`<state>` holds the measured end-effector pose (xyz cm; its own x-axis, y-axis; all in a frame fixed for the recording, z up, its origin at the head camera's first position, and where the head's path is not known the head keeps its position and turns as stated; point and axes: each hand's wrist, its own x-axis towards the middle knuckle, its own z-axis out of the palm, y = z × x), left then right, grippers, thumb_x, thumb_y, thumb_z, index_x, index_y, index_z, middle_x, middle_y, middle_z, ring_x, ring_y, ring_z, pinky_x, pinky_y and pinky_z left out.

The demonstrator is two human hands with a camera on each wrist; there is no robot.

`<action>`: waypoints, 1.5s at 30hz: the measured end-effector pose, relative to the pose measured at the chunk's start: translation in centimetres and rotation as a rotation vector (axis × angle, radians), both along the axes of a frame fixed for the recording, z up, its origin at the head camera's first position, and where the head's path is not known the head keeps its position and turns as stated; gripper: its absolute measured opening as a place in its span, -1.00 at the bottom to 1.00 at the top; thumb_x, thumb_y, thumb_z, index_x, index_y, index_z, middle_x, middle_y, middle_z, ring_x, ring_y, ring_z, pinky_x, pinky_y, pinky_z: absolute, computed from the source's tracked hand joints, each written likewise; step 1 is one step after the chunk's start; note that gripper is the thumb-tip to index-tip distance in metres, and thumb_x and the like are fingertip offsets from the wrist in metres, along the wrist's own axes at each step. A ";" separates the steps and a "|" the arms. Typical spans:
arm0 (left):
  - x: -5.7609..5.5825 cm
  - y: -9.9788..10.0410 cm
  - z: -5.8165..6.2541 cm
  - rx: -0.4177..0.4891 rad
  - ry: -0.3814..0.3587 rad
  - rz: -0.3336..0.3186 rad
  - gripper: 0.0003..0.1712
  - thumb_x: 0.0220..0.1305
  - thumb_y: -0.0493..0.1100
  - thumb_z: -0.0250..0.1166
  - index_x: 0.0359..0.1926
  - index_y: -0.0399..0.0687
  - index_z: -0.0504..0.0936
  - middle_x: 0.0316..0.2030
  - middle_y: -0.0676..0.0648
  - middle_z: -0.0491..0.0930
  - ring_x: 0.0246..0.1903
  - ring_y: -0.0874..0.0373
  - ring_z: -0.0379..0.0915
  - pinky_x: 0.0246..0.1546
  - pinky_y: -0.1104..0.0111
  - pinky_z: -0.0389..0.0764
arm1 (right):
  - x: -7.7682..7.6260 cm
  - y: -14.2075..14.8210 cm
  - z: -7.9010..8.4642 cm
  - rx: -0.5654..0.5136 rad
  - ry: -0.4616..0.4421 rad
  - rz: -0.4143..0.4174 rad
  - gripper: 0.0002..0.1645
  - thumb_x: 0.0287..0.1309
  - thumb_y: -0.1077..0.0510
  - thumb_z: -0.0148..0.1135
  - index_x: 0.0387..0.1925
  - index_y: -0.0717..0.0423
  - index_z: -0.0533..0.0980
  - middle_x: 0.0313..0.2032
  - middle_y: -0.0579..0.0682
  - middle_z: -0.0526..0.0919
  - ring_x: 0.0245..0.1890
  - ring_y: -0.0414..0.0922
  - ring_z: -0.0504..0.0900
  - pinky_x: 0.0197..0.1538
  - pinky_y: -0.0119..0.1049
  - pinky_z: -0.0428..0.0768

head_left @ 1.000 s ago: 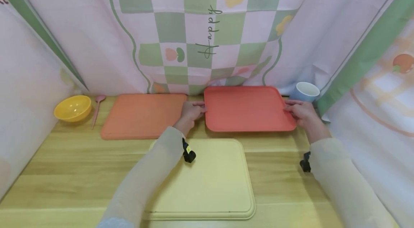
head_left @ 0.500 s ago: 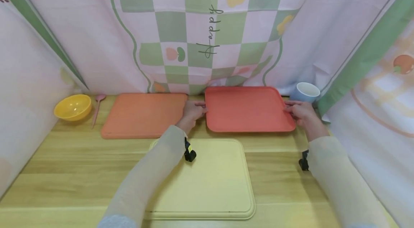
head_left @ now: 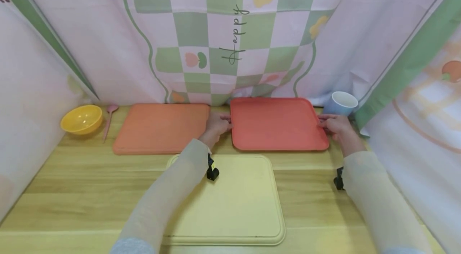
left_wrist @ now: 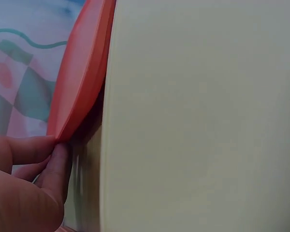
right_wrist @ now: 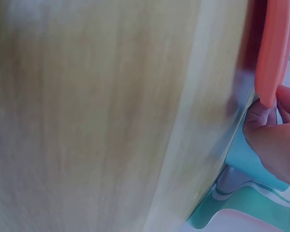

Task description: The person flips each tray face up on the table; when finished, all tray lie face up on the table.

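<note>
A red tray (head_left: 279, 124) lies between my two hands at the back of the table, right of centre. My left hand (head_left: 217, 125) pinches its left edge; in the left wrist view the thumb and fingers (left_wrist: 34, 150) meet at the tray's rim (left_wrist: 77, 92). On the opposite side my right hand (head_left: 336, 126) pinches the right edge, and the right wrist view has that hand (right_wrist: 275, 135) gripping the tray's end (right_wrist: 275, 53), held slightly above the wooden surface. Part of an orange board (head_left: 162, 128) is hidden behind my left hand.
A pale yellow board (head_left: 230, 202) lies in front, under my left forearm. Behind my right hand stands a light blue cup (head_left: 340, 104). A yellow bowl (head_left: 82, 120) and a pink spoon (head_left: 109, 122) are at the far left. A patterned curtain (head_left: 230, 34) hangs along the back.
The red tray's front edge has come slightly lower and nearer in the head view, its surface tilting a little. Both hands keep their hold with hardly any shift.
</note>
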<state>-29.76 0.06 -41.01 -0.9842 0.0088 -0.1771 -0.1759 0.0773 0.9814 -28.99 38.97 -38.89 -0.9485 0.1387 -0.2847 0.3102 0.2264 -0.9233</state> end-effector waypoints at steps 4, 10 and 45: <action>0.0 0.0 -0.3 -0.020 -0.008 -0.008 -0.64 0.21 -0.54 0.31 0.05 -0.42 0.68 -0.03 -0.29 0.69 -0.16 0.09 0.64 -0.11 0.39 0.68 | -0.1 0.1 -0.1 0.021 -0.006 0.013 -0.24 0.31 0.50 0.09 0.48 0.49 0.08 -0.46 -0.39 0.60 -0.41 -0.40 0.62 -0.25 -0.47 0.64; -0.3 0.0 -0.6 -0.033 -0.024 -0.016 -0.63 0.22 -0.54 0.32 0.06 -0.38 0.69 -0.03 -0.26 0.69 -0.16 0.09 0.65 -0.14 0.39 0.68 | -0.1 0.2 -0.3 0.028 -0.027 0.016 -0.23 0.31 0.49 0.07 0.49 0.47 0.07 -0.47 -0.39 0.61 -0.42 -0.42 0.61 -0.24 -0.47 0.65; -0.4 -0.6 -0.7 -0.156 -0.016 -0.087 -0.64 0.23 -0.50 0.30 0.07 -0.35 0.69 -0.05 -0.24 0.70 -0.33 0.22 0.54 -0.28 0.47 0.60 | -0.1 0.5 -0.5 0.121 -0.078 0.123 -0.29 0.39 0.44 0.04 0.48 0.48 0.06 -0.39 -0.41 0.62 -0.37 -0.50 0.59 -0.11 -0.44 0.65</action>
